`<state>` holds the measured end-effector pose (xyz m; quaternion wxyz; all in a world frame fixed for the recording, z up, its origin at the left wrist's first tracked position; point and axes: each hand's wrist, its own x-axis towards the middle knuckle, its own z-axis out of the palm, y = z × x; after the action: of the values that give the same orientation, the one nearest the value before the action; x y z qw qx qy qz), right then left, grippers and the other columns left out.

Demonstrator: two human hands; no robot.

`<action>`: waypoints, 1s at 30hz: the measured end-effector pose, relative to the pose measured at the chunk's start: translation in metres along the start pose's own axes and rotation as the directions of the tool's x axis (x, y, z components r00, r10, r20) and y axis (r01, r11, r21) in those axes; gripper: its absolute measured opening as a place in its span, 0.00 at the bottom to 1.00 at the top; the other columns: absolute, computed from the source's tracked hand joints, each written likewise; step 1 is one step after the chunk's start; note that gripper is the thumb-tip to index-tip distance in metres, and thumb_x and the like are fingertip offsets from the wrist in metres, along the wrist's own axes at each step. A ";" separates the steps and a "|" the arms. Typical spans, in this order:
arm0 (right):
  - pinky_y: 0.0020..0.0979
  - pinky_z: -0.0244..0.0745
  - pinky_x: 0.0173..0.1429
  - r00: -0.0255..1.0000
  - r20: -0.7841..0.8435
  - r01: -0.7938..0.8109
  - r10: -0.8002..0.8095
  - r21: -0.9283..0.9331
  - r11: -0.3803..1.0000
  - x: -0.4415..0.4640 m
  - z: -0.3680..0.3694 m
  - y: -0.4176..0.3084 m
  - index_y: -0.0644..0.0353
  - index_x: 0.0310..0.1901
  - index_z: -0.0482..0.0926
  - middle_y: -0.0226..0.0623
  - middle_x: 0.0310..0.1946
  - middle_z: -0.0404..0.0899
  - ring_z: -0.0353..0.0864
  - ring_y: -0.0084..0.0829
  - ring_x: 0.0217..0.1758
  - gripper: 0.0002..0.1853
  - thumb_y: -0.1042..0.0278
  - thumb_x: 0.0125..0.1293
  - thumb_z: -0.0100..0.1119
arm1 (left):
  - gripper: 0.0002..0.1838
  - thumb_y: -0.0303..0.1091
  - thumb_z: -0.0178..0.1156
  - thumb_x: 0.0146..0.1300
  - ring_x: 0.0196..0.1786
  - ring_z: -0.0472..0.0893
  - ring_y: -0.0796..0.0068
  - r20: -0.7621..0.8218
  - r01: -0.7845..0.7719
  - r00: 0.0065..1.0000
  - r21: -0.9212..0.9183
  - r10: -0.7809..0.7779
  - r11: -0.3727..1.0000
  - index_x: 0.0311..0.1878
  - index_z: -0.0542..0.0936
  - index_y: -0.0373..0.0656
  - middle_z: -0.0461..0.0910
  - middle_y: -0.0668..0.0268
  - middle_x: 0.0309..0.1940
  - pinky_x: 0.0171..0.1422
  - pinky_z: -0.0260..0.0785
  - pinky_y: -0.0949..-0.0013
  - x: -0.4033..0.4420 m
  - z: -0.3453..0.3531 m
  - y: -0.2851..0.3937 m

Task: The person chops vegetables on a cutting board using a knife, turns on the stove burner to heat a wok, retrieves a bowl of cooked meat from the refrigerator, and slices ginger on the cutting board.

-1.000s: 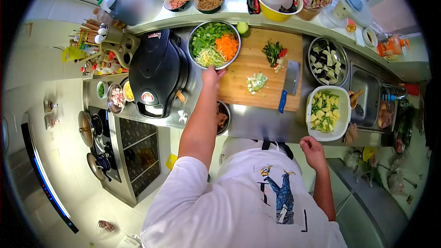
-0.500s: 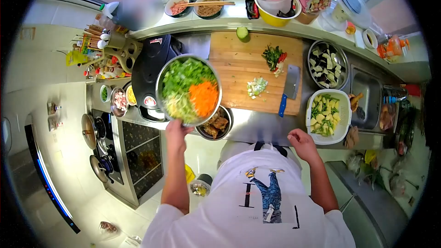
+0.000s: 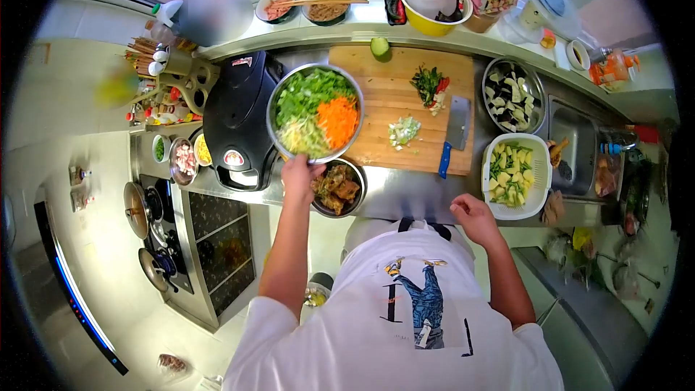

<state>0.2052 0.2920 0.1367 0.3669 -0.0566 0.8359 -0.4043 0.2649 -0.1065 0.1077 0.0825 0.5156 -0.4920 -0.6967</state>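
My left hand (image 3: 298, 176) grips the near rim of a metal bowl (image 3: 279, 136). Inside lie chopped greens (image 3: 310, 95), shredded carrot (image 3: 338, 123) and pale green shreds (image 3: 304, 137). The bowl overlaps the left side of the wooden cutting board (image 3: 376, 112) and sits above a dark bowl of browned meat pieces (image 3: 339, 187). Whether its base touches the board is hidden. My right hand (image 3: 475, 216) is empty with its fingers curled in, just left of a white basket (image 3: 536, 206) of cut green beans and yellowish chunks.
On the board are a cleaver (image 3: 454, 134), chopped scallion (image 3: 404, 130), herbs with red chili (image 3: 428, 87) and a cucumber piece (image 3: 380, 47). A black electric griddle (image 3: 242, 116) stands left. A bowl of eggplant (image 3: 512, 95) and the sink (image 3: 575, 130) are right.
My left hand has moved the bowl of shredded vegetables to the right, toward the board, uncovering more of the meat bowl. My right hand has hardly moved.
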 end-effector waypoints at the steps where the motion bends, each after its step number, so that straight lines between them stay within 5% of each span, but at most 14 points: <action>1: 0.30 0.72 0.40 0.999 -0.014 -0.034 0.035 0.041 0.999 -0.004 0.001 0.002 0.62 0.40 0.76 0.37 0.29 0.78 0.76 0.29 0.33 0.09 0.66 0.64 0.59 | 0.15 0.32 0.50 0.65 0.35 0.82 0.63 -0.014 0.006 1.000 -0.007 -0.006 1.000 0.46 0.72 0.28 0.78 0.53 0.40 0.37 0.80 0.65 0.014 0.015 -0.002; 8: 0.25 0.69 0.37 0.984 -0.098 -0.128 0.145 0.165 0.978 -0.034 0.004 0.008 0.64 0.38 0.76 0.31 0.27 0.75 0.70 0.20 0.31 0.07 0.69 0.64 0.60 | 0.12 0.31 0.49 0.65 0.30 0.83 0.61 0.038 0.006 0.999 -0.041 -0.004 0.999 0.43 0.70 0.28 0.79 0.51 0.36 0.31 0.80 0.68 0.093 0.072 -0.018; 10: 0.27 0.70 0.37 0.982 -0.111 -0.136 0.154 0.153 0.979 -0.039 0.007 0.003 0.64 0.38 0.77 0.33 0.27 0.77 0.73 0.23 0.30 0.08 0.68 0.64 0.60 | 0.13 0.31 0.48 0.66 0.31 0.83 0.59 0.009 -0.016 1.000 -0.069 0.017 0.997 0.44 0.69 0.27 0.78 0.51 0.37 0.32 0.80 0.67 0.098 0.082 -0.016; 11: 0.27 0.70 0.37 0.979 -0.114 -0.148 0.167 0.159 0.976 -0.041 0.009 0.004 0.64 0.38 0.77 0.33 0.27 0.77 0.73 0.23 0.30 0.08 0.68 0.64 0.60 | 0.17 0.32 0.46 0.68 0.37 0.82 0.56 0.055 0.023 0.998 -0.054 -0.020 0.998 0.53 0.65 0.28 0.75 0.51 0.44 0.40 0.80 0.62 0.100 0.084 -0.015; 16: 0.30 0.73 0.40 0.977 -0.120 -0.158 0.176 0.143 0.977 -0.043 0.021 0.010 0.63 0.39 0.77 0.39 0.29 0.80 0.78 0.29 0.31 0.09 0.66 0.64 0.60 | 0.18 0.32 0.45 0.70 0.42 0.82 0.54 0.073 0.104 0.992 -0.068 -0.099 0.992 0.56 0.64 0.28 0.74 0.50 0.47 0.42 0.81 0.62 0.119 0.080 -0.032; 18: 0.30 0.73 0.41 0.971 -0.140 -0.178 0.195 0.124 0.976 -0.043 0.027 0.015 0.63 0.39 0.77 0.39 0.29 0.80 0.78 0.29 0.32 0.09 0.65 0.64 0.59 | 0.17 0.31 0.44 0.69 0.36 0.83 0.55 0.140 0.123 0.984 -0.116 -0.106 0.986 0.54 0.66 0.28 0.77 0.50 0.46 0.40 0.81 0.61 0.123 0.077 -0.035; 24: 0.31 0.73 0.45 0.964 -0.145 -0.204 0.225 0.144 0.968 -0.044 0.033 0.035 0.61 0.40 0.78 0.40 0.34 0.80 0.80 0.34 0.38 0.11 0.61 0.64 0.58 | 0.21 0.42 0.45 0.73 0.44 0.82 0.59 0.201 0.168 0.964 0.045 -0.174 0.985 0.56 0.68 0.32 0.79 0.51 0.46 0.49 0.80 0.61 0.105 0.067 -0.030; 30: 0.33 0.75 0.43 0.922 -0.152 -0.332 0.357 0.165 0.929 -0.049 0.046 0.108 0.62 0.39 0.79 0.39 0.32 0.80 0.79 0.32 0.35 0.13 0.59 0.63 0.58 | 0.18 0.40 0.48 0.71 0.43 0.80 0.66 0.267 0.172 0.945 0.075 -0.186 0.982 0.56 0.68 0.36 0.78 0.56 0.44 0.50 0.75 0.65 0.063 0.052 -0.042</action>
<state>0.2928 0.3539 0.0688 0.3586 0.1533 0.8329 -0.3927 0.2112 -0.0929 0.0342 -0.0627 0.4591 -0.4670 -0.7531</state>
